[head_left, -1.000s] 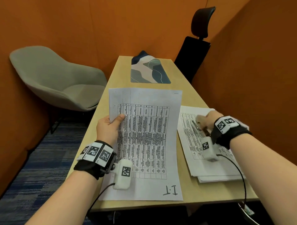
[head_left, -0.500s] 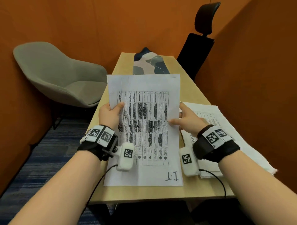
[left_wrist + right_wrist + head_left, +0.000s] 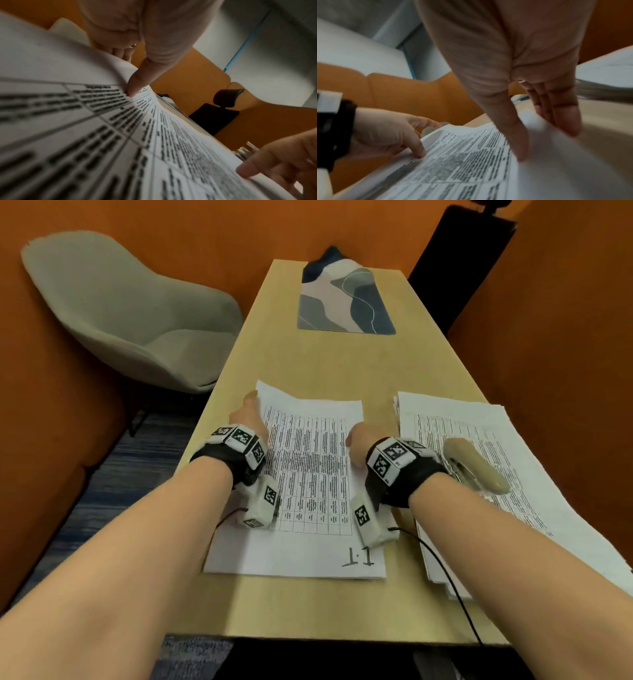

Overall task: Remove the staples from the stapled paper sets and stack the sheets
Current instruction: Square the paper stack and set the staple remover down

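A stapled paper set (image 3: 308, 474) printed with a table and marked "1.1" by hand sits in the middle of the wooden table (image 3: 325, 364). My left hand (image 3: 251, 409) pinches its left edge, thumb (image 3: 133, 89) on top and the other fingers underneath. On the opposite edge, my right hand (image 3: 354, 436) has its thumb (image 3: 515, 142) on the sheet and straight fingers (image 3: 561, 119) behind it. The wrist views show the paper set (image 3: 102, 135) bowed upward between both hands. A beige staple remover (image 3: 476, 467) lies loose on a second paper stack (image 3: 534, 481) to the right.
A patterned mat (image 3: 346, 299) lies at the table's far end. A grey shell chair (image 3: 130, 313) stands left of the table and a black office chair (image 3: 459, 261) at the far right. Orange walls close in on the right and at the back. Wrist cables trail near the front edge.
My right hand left the staple remover on the right stack and took the paper set's right edge. Both hands then lowered the raised set toward the table.
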`<state>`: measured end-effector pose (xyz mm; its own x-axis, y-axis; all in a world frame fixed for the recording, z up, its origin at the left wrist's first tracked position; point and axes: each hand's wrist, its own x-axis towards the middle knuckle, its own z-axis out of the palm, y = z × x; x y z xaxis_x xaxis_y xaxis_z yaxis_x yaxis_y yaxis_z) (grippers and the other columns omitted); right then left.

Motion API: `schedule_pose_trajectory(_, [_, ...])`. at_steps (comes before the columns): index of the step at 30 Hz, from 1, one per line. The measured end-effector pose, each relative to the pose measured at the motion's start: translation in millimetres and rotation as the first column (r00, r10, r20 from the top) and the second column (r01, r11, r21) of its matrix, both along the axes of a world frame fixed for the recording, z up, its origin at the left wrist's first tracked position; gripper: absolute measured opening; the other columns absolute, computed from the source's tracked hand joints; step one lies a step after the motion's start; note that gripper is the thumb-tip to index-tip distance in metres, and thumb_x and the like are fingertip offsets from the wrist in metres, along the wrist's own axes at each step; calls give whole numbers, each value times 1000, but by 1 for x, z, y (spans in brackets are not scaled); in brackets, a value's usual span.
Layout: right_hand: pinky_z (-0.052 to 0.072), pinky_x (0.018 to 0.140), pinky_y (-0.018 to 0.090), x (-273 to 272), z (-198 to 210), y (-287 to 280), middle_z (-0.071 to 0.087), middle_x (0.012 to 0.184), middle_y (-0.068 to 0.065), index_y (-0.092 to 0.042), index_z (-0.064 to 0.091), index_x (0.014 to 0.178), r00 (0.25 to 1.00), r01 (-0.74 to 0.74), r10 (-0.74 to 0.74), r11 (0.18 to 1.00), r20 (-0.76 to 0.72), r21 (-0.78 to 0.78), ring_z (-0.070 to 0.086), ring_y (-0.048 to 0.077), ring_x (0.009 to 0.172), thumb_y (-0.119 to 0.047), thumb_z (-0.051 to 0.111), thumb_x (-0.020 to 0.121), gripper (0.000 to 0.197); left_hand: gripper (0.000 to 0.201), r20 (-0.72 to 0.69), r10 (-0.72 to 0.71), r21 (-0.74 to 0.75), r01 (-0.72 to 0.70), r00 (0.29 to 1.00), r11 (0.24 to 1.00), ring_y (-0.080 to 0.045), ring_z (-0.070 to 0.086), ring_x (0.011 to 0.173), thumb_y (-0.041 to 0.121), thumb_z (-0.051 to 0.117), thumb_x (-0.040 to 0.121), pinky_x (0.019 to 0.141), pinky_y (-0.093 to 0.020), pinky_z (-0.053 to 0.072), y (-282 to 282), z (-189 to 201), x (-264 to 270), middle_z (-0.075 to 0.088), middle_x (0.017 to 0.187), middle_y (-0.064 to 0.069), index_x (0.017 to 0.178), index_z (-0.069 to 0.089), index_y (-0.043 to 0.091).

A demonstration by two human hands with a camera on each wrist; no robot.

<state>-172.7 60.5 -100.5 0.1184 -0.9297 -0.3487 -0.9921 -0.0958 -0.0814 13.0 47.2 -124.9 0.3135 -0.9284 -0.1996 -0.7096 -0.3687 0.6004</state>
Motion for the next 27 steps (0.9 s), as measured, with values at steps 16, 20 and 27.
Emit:
schedule_pose_trajectory(16, [39, 101, 45, -132, 29, -11, 29, 141, 20, -8, 33, 139, 918, 364, -309, 907, -250, 214, 41, 41, 123, -30, 60, 87, 62, 18, -85, -295, 344, 306, 952, 888, -24, 49, 89, 21, 54, 90, 73, -29, 39, -11, 51, -157, 55, 115, -15, 91, 53, 3])
schedule_pose_trajectory(20, [46, 88, 39, -145, 31, -4, 45, 128, 20, -5, 44, 128, 971, 165, -102, 940, -215, 298, 52, 37, 112, -22, 64, 86, 49, 25, -190, -284, 437, 340, 940, 833, -25, 51, 84, 22, 53, 91, 68, -28, 41, -16, 42, -197, 52, 85, -7, 76, 50, 3])
schedule_pose_trajectory(27, [45, 77, 32, -170, 54, -40, 59, 114, 17, 2, 54, 114, 961, 274, -275, 938, -25, 214, 57, 32, 104, -16, 52, 93, 28, 20, -201, -283, 480, 346, 938, 806, -27, 60, 95, 23, 57, 91, 78, -29, 45, -32, 45, -230, 56, 80, -7, 88, 59, 3])
